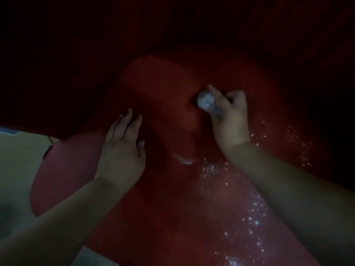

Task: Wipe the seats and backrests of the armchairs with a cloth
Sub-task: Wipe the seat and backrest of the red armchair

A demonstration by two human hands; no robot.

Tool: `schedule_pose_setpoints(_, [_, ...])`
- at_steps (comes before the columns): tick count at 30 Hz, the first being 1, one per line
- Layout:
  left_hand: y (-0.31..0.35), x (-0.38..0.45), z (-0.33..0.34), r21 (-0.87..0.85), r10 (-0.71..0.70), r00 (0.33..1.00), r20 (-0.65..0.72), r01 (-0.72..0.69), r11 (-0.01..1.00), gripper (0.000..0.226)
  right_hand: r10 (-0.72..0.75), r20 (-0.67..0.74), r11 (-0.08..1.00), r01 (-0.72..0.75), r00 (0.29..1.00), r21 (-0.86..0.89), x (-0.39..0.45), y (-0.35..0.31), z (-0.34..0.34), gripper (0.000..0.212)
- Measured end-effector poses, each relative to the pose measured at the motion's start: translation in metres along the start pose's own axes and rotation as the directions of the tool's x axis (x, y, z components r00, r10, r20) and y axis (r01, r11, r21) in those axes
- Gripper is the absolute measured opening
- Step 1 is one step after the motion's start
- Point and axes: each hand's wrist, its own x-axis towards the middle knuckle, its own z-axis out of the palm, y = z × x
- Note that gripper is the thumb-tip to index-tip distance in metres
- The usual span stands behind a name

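Across the middle of the dim view lies the red armchair seat (pixel 172 198), its upholstery dark red and shading to near black toward the backrest (pixel 172 25) at the top. Lighting is poor and fine surface detail cannot be made out. White specks (pixel 249 217) are scattered in a band down the right half of the seat, running from beside the right wrist to the lower edge of the view; a further sparse patch lies farther right. One small pale curved mark (pixel 185 160) sits on the seat between the two wrists.

The right hand (pixel 228 116) has its fingers curled round a wadded whitish-grey cloth (pixel 206 101), which is bunched into a small rounded lump. The cloth is pressed against the red upholstery near the centre of the view, where the seat meets the backrest; the forefinger lies extended over the top of the wad.

The left hand (pixel 123 150) holds nothing. Its fingers are straight and slightly spread, resting on the seat to the left of the cloth and well apart from it.

A pale floor (pixel 17 160) shows at the left edge, beside the rounded seat front.
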Motion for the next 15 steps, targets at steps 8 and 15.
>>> schedule_pose_setpoints(8, [-0.009, -0.020, -0.004, 0.004, -0.048, 0.999, 0.000, 0.048, 0.999, 0.060, -0.457, 0.278, 0.886, 0.461, 0.845, 0.055, -0.071, -0.035, 0.013, 0.045])
schedule_pose_setpoints(15, [-0.016, -0.044, -0.006, 0.017, -0.062, 0.998, 0.030, 0.061, 0.998, 0.061, -0.204, 0.046, 0.966, 0.209, 0.978, -0.154, -0.021, -0.012, 0.022, 0.032])
